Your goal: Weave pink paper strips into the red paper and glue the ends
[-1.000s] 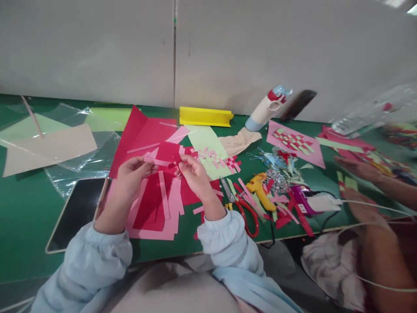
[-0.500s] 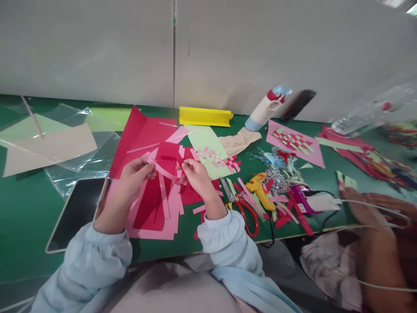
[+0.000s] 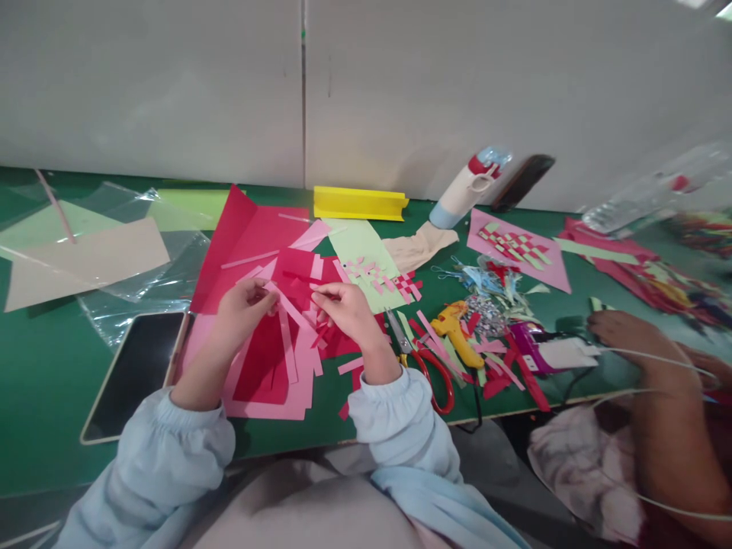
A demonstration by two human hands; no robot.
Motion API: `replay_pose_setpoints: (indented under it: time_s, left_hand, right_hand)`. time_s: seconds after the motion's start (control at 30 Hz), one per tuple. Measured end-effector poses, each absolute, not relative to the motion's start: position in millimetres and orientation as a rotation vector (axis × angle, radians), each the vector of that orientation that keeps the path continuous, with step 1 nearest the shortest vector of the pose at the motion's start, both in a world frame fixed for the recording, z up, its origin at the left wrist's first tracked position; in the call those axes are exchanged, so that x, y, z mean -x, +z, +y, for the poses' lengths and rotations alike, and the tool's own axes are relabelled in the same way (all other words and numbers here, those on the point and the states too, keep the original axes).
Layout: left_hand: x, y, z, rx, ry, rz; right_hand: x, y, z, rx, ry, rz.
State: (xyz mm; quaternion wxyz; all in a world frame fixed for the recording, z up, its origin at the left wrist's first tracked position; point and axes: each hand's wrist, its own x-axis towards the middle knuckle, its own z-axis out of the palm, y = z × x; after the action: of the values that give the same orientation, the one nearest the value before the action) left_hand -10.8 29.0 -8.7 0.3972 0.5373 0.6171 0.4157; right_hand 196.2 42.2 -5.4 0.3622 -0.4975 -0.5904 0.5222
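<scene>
My left hand [image 3: 245, 309] is closed in a pinch on a pink paper strip [image 3: 293, 307], which slants down to the right. Facing it, my right hand [image 3: 350, 311] pinches thumb against forefinger, apparently on the end of a red paper strip [image 3: 297, 277]; the detail is blurred. Small crossed pink and red strip ends [image 3: 321, 334] hang below the right fingertips. Both hands hover over red paper [image 3: 260, 370] and pink paper [image 3: 297, 404] sheets. Beyond the right hand, pink and red woven paper pieces [image 3: 374, 274] lie on a pale green sheet [image 3: 357, 236].
Right of my arm lie scissors [image 3: 435, 374], a yellow glue gun [image 3: 457, 332], paper scraps and a purple charger [image 3: 526, 347] with cables. A phone [image 3: 137, 374] lies at left. A bottle [image 3: 469, 187] stands by the wall. A co-worker's hand [image 3: 634, 335] is at far right.
My right hand has shifted slightly left and its fingertips sit nearer the left hand. The pink strip now slants more steeply downward. The co-worker's hand has moved over the green paper piece.
</scene>
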Motion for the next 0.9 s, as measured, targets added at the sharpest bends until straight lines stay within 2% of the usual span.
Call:
replay_pose_setpoints:
  time_s: [0.57,0.77,0.9]
  left_hand:
    - [5.3,-23.8,34.9,-1.088,1.2,1.471]
    - [-0.5,-9.9,31.5,-1.147,0.912,1.446]
    - [5.7,-9.2,31.3,-1.452,0.71,1.643]
  right_hand:
    - [-214.5,4.9,43.9,1.368,1.38,-1.549]
    - [-215.3,6.0,44.1,1.47,1.357,-1.643]
    - [-216.1,3.4,43.5,1.536,1.321,-1.724]
